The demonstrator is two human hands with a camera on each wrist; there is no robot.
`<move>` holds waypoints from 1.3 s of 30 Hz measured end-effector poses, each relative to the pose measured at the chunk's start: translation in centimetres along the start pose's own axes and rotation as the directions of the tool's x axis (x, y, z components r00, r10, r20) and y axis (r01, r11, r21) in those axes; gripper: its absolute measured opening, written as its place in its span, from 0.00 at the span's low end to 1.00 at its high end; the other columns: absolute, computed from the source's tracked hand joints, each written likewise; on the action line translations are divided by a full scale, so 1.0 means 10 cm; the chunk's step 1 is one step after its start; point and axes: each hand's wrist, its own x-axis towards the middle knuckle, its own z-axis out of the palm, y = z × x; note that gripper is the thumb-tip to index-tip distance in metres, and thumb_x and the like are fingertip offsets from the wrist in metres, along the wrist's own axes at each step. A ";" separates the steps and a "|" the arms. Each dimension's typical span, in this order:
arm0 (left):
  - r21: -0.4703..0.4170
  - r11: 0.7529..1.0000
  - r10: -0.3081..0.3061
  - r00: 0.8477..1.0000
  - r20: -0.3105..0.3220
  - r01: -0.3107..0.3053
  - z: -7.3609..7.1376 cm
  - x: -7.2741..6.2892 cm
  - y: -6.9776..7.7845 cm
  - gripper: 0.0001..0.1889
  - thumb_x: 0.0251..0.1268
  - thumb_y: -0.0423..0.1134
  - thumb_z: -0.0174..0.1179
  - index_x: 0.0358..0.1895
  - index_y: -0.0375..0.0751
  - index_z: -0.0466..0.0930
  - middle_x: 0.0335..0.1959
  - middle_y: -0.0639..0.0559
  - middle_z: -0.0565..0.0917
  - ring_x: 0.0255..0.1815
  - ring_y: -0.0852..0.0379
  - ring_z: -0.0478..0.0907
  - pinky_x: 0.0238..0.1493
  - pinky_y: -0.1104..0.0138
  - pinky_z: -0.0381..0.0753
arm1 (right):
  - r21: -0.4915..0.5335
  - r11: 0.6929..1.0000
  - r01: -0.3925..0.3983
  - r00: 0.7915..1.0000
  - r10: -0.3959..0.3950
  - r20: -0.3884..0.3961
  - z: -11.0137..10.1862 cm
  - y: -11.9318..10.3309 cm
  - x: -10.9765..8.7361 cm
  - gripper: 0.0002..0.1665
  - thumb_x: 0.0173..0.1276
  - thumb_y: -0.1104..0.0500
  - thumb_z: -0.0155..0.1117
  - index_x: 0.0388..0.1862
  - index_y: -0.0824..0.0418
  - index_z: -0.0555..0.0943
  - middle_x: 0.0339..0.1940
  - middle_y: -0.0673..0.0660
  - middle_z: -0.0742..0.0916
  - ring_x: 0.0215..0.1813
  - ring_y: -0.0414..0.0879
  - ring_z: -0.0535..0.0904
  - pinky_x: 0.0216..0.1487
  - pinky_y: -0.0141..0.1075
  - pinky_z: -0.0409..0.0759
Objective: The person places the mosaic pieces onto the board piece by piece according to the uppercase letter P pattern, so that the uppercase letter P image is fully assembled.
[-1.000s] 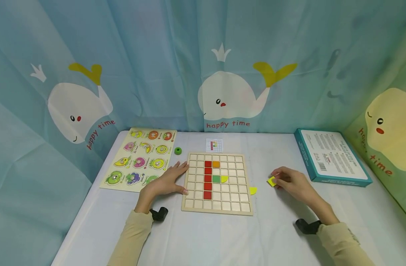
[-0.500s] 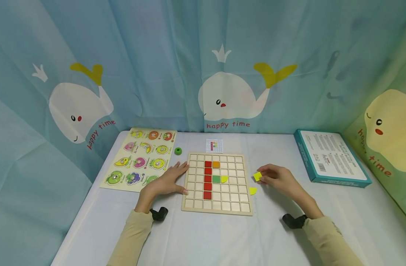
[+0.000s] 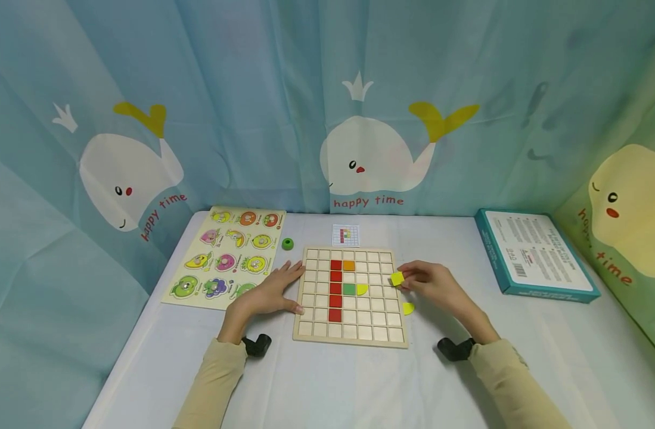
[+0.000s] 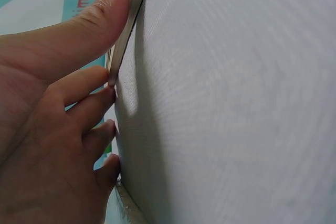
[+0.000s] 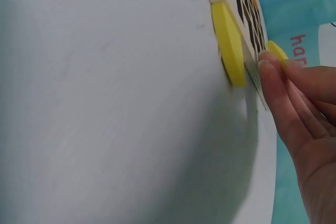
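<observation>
A wooden grid board (image 3: 351, 344) lies on the table, with a column of red squares (image 3: 335, 288), an orange square (image 3: 348, 265), a green square (image 3: 349, 289) and a rounded yellow piece (image 3: 362, 289) in its cells. My left hand (image 3: 268, 292) rests against the board's left edge, thumb and fingers spread; in the left wrist view its fingertips touch the rim. Between thumb and fingertips, my right hand (image 3: 434, 286) pinches a yellow square tile (image 3: 397, 279) at the board's right edge. Just below, a second rounded yellow piece (image 5: 229, 45) lies beside the rim.
Behind the board lies a small pattern card (image 3: 345, 235). A fruit puzzle board (image 3: 201, 247) is at the left, with a small green bead (image 3: 287, 243) near it. At the right sits a teal box (image 3: 542, 253). A whale-print curtain (image 3: 284, 119) borders the table.
My right hand has carried the yellow square tile leftward, from the bare table to the board's right edge. The left hand and the board have stayed in place.
</observation>
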 end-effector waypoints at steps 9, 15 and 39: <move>0.008 1.000 0.010 1.000 0.003 -0.011 0.00 -0.01 0.00 0.53 0.58 0.45 0.75 0.83 0.40 0.53 0.86 0.46 0.49 0.87 0.42 0.38 0.85 0.46 0.40 | 0.021 1.000 0.006 1.000 -0.006 -0.005 0.08 -0.08 0.10 0.19 0.68 0.66 0.70 0.57 0.70 0.83 0.47 0.64 0.89 0.44 0.49 0.87 0.43 0.28 0.84; 0.013 1.000 0.017 1.000 0.002 -0.017 -0.01 -0.01 0.00 0.52 0.59 0.44 0.75 0.83 0.40 0.53 0.86 0.46 0.49 0.87 0.42 0.38 0.85 0.47 0.40 | 0.046 0.999 -0.014 1.000 0.013 0.012 0.17 -0.14 0.17 0.18 0.69 0.67 0.68 0.57 0.70 0.83 0.48 0.65 0.89 0.45 0.49 0.87 0.44 0.30 0.85; 0.015 0.999 0.030 1.000 0.004 -0.030 0.00 0.00 -0.02 0.52 0.58 0.43 0.76 0.82 0.38 0.54 0.86 0.45 0.50 0.87 0.41 0.39 0.85 0.47 0.40 | -0.053 0.998 0.045 0.995 -0.040 0.091 0.44 -0.33 0.42 0.13 0.68 0.61 0.73 0.50 0.65 0.87 0.36 0.54 0.87 0.38 0.45 0.81 0.45 0.37 0.82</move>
